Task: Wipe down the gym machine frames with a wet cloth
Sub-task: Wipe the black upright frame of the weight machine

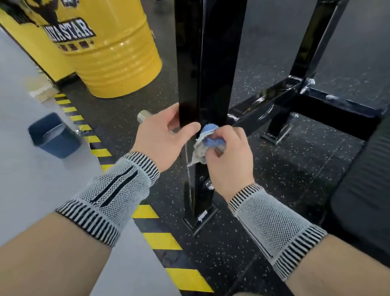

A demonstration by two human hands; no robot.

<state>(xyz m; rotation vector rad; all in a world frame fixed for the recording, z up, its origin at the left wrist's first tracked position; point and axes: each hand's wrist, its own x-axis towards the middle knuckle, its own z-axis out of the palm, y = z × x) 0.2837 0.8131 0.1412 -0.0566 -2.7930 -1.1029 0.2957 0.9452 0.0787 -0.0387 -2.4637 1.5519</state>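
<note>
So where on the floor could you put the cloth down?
Bare grey floor lies left of the striped tape, beyond the blue bin. Speckled floor is open between the black post and the bench pad. Around the post's foot, both hands crowd it.

Grey mesh wrist bands (111,193) with black-striped edges, forearms bare

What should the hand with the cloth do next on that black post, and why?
Probably slide the cloth down the black upright post. The right hand pinches it against the post's mid-height, the left hand grips the post beside it, and the stretch down to the base plate lies below.
</note>
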